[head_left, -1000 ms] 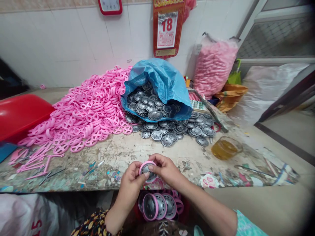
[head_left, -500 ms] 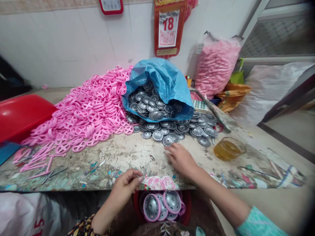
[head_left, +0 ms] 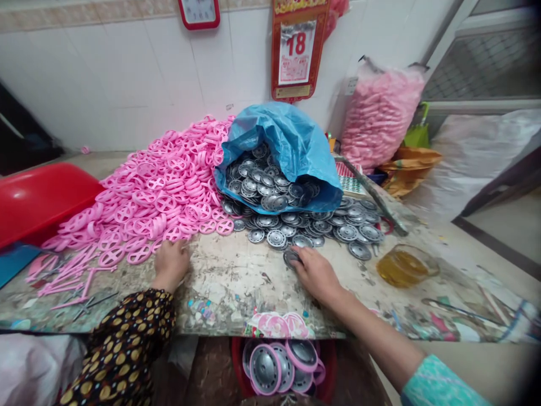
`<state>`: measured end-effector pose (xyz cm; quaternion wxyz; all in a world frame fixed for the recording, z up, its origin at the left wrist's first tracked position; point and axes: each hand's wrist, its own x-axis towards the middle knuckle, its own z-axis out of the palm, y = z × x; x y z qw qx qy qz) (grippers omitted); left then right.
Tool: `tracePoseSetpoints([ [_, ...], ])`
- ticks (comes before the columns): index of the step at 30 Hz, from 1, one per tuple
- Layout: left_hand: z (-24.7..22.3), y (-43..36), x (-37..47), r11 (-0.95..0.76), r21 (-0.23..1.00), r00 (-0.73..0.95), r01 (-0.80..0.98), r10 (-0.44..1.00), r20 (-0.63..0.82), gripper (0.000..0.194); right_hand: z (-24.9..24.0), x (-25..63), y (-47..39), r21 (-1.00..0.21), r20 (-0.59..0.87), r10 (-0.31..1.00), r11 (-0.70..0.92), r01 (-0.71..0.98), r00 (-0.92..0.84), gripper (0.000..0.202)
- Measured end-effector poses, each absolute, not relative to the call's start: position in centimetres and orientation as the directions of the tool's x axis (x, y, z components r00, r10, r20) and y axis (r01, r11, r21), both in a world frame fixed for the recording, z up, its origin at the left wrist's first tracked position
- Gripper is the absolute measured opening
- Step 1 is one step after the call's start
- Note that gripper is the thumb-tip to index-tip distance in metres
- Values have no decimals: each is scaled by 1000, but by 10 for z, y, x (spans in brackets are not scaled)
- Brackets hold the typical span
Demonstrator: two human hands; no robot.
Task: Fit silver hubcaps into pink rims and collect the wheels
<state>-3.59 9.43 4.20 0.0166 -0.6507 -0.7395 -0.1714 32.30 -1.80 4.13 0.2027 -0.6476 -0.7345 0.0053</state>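
At the front edge of the pink ring pile (head_left: 156, 192) is my left hand (head_left: 171, 264), its fingers curled down among the rings; what they hold, if anything, is hidden. My right hand (head_left: 315, 273) pinches a grey disc (head_left: 291, 257) just in front of the heap of grey discs (head_left: 276, 238). More grey discs fill the open mouth of a blue plastic bag (head_left: 287, 135). Below the table edge, a red tub (head_left: 332, 366) contains grey discs fitted with pink rings.
A glass mug of amber liquid (head_left: 401, 268) stands right of my right hand. A red scoop-like container (head_left: 46, 197) is at the left. Pink sticks (head_left: 87, 282) lie at front left. A metal bar (head_left: 372, 194) crosses the table's right side.
My left hand has gone from the front table edge forward and left to the pink rings. My right hand has closed on a grey disc and drawn it slightly off the heap.
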Motion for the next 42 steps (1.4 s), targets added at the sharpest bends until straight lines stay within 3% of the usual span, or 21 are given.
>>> tracePoseSetpoints([
  [7, 36, 107, -40, 142, 128, -167, 982, 962, 216, 40, 42, 326, -38, -510, 219, 968, 223, 831, -126, 18],
  [15, 47, 100, -46, 25, 96, -44, 995, 979, 200, 34, 34, 323, -42, -694, 195, 981, 152, 704, -20, 23],
  [18, 43, 79, -37, -62, 238, -3, 969, 964, 264, 31, 32, 322, -44, -794, 116, 991, 48, 607, 73, 29],
  [20, 38, 58, -25, -125, 473, -19, 872, 958, 287, 25, 32, 317, -44, -879, 62, 994, 10, 477, 93, 26],
  [22, 33, 36, -6, -117, 836, -81, 536, 979, 189, 20, 36, 304, -42, -950, 47, 992, 9, 313, 114, 25],
  [23, 32, 24, 6, -54, 960, -73, 274, 994, 77, 20, 38, 296, -41, -971, 54, 990, 23, 239, 126, 26],
  [24, 32, 13, 18, 56, 998, -34, 36, 998, -55, 22, 41, 286, -40, -983, 72, 988, 47, 180, 138, 27],
  [26, 35, -8, 43, 267, 913, 61, -309, 964, -261, 27, 47, 265, -40, -986, 129, 980, 111, 125, 152, 25],
  [29, 42, -33, 73, 440, 736, 237, -514, 898, -371, 28, 52, 240, -45, -960, 222, 962, 187, 206, 162, 18],
  [34, 48, -54, 92, 474, 683, 269, -556, 880, -391, 32, 53, 234, -62, -877, 317, 939, 235, 420, 136, 17],
  [37, 49, -56, 93, 460, 709, 256, -535, 888, -382, 32, 57, 241, -68, -870, 263, 964, 225, 438, 29, 28],
  [40, 52, -56, 95, 429, 755, 225, -497, 903, -366, 32, 66, 245, -71, -885, 167, 975, 213, 415, -144, 20],
  [42, 55, -57, 98, 408, 782, 200, -471, 913, -356, 33, 70, 244, -73, -895, 167, 974, 215, 390, -156, 17],
])
